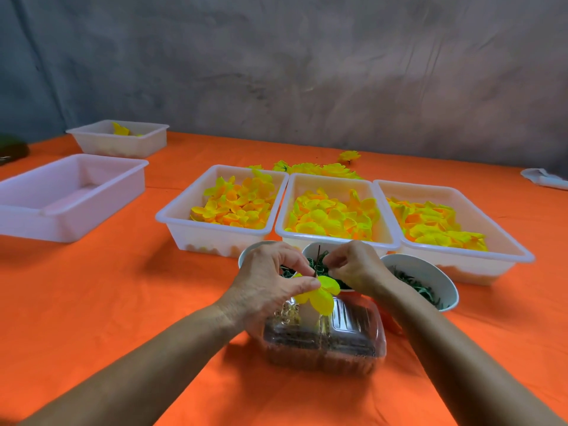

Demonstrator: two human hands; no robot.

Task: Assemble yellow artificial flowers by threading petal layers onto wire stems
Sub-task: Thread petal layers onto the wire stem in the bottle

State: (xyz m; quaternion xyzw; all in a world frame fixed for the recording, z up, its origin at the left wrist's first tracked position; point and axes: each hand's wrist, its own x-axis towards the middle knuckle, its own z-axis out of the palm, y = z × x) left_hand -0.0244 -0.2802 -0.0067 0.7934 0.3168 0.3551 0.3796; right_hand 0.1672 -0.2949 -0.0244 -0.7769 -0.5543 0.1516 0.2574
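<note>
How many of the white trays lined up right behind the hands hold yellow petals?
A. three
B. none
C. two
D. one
A: the left tray, middle tray and right tray sit side by side, each filled with yellow petals.

I am seeing the left hand [270, 281] covering most of the leftmost bowl [246, 256], so its contents are staying out of my sight. The right hand [353, 267] is hiding part of the middle bowl [310, 249], and whatever its fingertips are pinching is too small for me to make out. The wire stem [311, 262] is showing only as a thin dark sliver between the hands. The clear box [325, 342] is blurring its brown contents beyond telling. At the left edge a dark green object [12, 147] is being cut off, and at the right edge a pale folded thing [545, 177] likewise.
</note>
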